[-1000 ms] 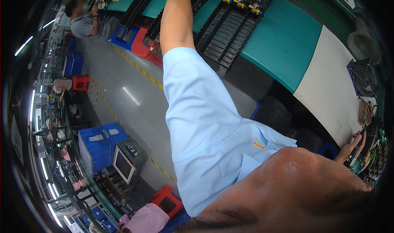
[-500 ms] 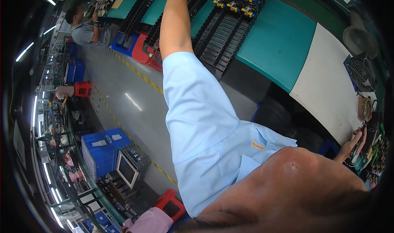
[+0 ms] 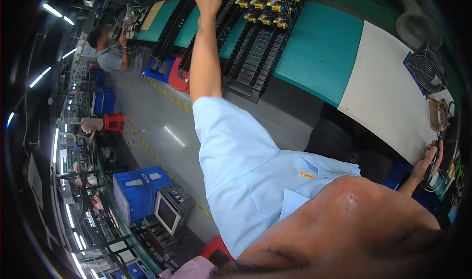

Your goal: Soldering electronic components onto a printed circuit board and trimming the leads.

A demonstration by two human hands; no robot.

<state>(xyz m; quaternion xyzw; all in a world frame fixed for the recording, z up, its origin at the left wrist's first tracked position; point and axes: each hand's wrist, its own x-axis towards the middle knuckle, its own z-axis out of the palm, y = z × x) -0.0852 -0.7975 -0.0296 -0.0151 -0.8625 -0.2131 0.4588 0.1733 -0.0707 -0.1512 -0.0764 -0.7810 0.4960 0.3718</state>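
Note:
My left hand (image 3: 208, 0) reaches out at the top edge, beside a black slotted rack (image 3: 255, 50). Its thumb stands apart from the other fingers, whose tips are cut off by the picture's edge. Rows of small yellow, blue and metal assemblies (image 3: 260, 3) stand at the far end of that rack. At the far right, my right hand (image 3: 432, 160) is closed round a soldering iron (image 3: 431, 167) with a black handle. The iron's front end points at a small tan box (image 3: 435, 113) with dark contents, on the white bench part.
A black fan (image 3: 427, 71) stands behind the tan box. The bench has a green mat (image 3: 319, 53) and a white sheet (image 3: 383, 102). More black racks (image 3: 172, 28) lie leftward. Past the aisle are blue crates (image 3: 142, 190); another person (image 3: 110, 58) sits farther along.
My left hand has come back into the picture at the top, with its arm drawn lower. The whole view has shifted slightly. My right hand still holds the soldering iron by the tan box.

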